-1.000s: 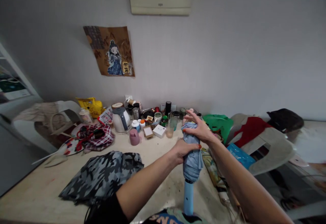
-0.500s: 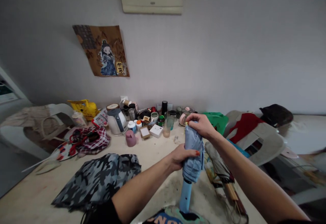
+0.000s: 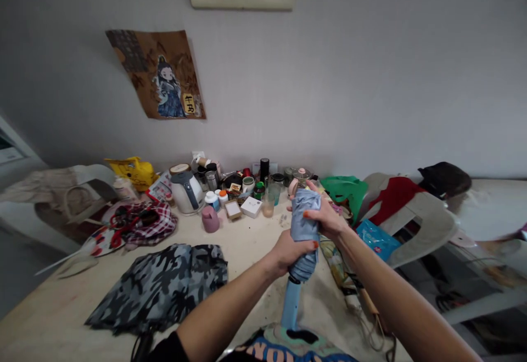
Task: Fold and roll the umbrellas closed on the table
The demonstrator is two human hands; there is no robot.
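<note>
A folded light-blue umbrella (image 3: 304, 225) stands tilted before me, its blue handle (image 3: 290, 304) pointing down toward my shirt. My left hand (image 3: 290, 252) is wrapped round the lower part of the rolled fabric, thumb across the front. Higher up, my right hand (image 3: 325, 214) grips the same fabric from the right side, with some fingers hidden behind it. To the left lies a grey camouflage umbrella (image 3: 164, 285), loosely folded on the table. Right of the blue umbrella, partly behind my right forearm, lie other folded umbrellas (image 3: 335, 263).
Along the wall the table (image 3: 242, 247) bears a kettle (image 3: 187, 192), a pink cup (image 3: 211, 219), a white box (image 3: 251, 207), bottles and glasses. A plaid cloth (image 3: 158, 225) lies at the left. White chairs (image 3: 432, 230) flank the table; a green bag (image 3: 346, 189) sits at the back right.
My right hand has moved down from the umbrella's top to wrap its upper fabric. The fabric looks more tightly gathered. The left hand keeps its hold, and the view has shifted slightly.
</note>
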